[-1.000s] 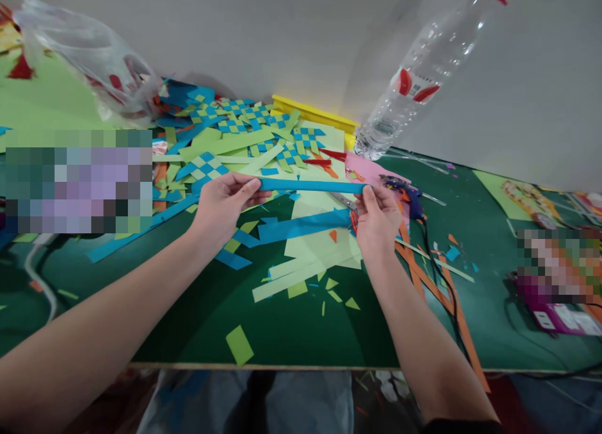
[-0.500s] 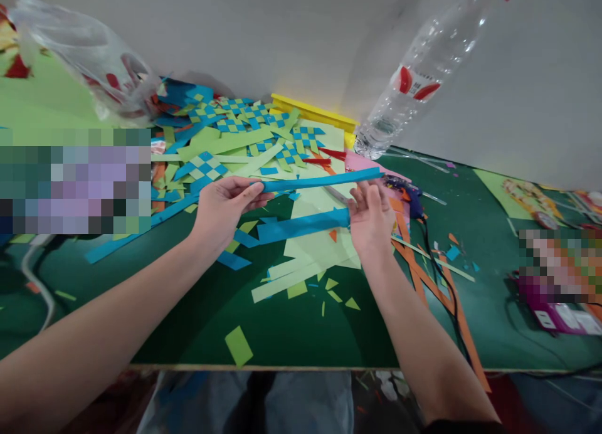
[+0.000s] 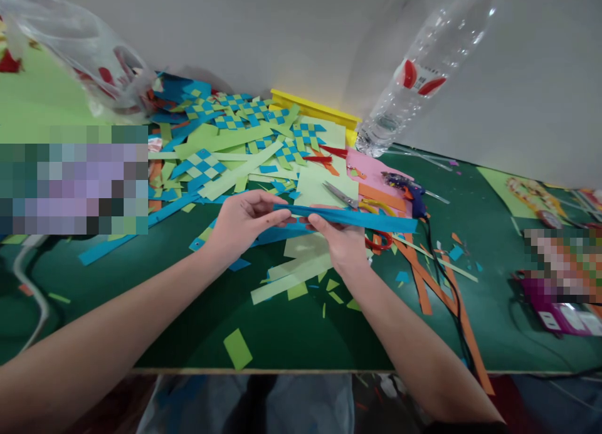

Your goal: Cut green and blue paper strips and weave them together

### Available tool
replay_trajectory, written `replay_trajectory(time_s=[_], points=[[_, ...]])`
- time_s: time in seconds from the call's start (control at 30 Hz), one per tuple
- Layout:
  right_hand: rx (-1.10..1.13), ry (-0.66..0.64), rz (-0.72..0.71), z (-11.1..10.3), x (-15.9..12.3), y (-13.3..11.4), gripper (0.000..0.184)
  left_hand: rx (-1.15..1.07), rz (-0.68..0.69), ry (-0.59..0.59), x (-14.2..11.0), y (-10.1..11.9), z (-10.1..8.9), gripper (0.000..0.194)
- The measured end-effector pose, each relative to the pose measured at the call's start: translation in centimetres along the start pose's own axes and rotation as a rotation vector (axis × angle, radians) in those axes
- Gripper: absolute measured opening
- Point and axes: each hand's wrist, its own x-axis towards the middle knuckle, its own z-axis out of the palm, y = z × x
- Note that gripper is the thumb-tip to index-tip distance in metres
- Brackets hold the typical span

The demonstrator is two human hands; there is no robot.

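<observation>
My left hand (image 3: 251, 224) pinches the left end of the blue strip (image 3: 376, 219), and my right hand (image 3: 342, 238) grips it just beside, so the rest of it reaches out rightward above the green desk (image 3: 320, 340). Past my right hand, I've got scissors (image 3: 342, 194) lying partly on pale green paper (image 3: 308, 184). Woven blue-and-green pieces (image 3: 202, 165) lie beyond my left, and a clear bottle (image 3: 409, 76) tilts near the wall (image 3: 282, 39).

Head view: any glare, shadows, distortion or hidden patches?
Head view: small glints on the clear plastic bottle, its lean perhaps partly wide-angle distortion; soft shadow on the grey wall; green tabletop dimmer toward its front edge; pixelated blocks hide patches at both sides.
</observation>
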Motion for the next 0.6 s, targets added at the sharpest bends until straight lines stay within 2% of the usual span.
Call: replay_trajectory(time_s=[0.13,0.6], points=[[-0.044,-0.021,-0.048,0.0,-0.04,-0.1,0.028,0.055,-0.038,-0.056,-0.02,0.0,-0.05,0.03],[-0.107,-0.059,-0.086,0.11,-0.46,-0.44,0.021,0.082,-0.044,-0.03,-0.18,-0.03,0.19,0.01]])
